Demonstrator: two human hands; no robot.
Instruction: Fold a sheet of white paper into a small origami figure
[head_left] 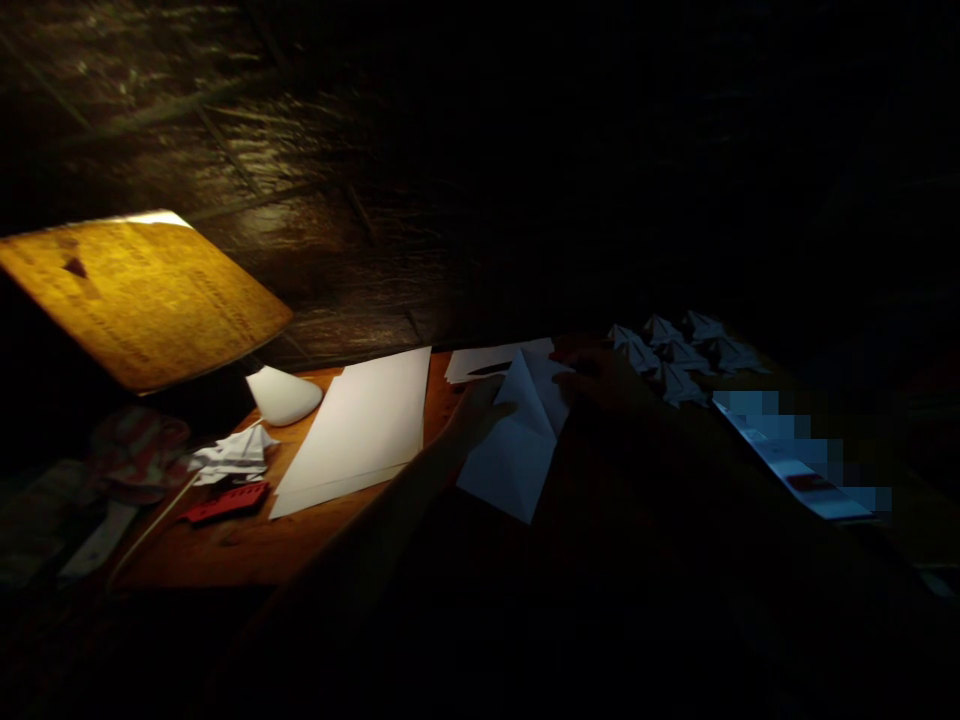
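Note:
A partly folded sheet of white paper [510, 450], with a diagonal crease and a pointed top, is held up over the table. My left hand [480, 408] is closed on its left edge, thumb on the near face. At the upper right edge my right hand [581, 375] pinches the same paper; it is dark and most of its fingers are hard to make out. Just behind the paper lie more white sheets [487, 360]. A stack of blank white paper [360, 430] rests left of my left hand.
Several folded paper shapes [679, 355] stand at the back right, near a lit, partly blurred screen [795, 465]. On the left are a lampshade [142, 300], a white lamp base [285, 395], a crumpled paper shape [236, 455], a red object [227, 502] and a cable [154, 525].

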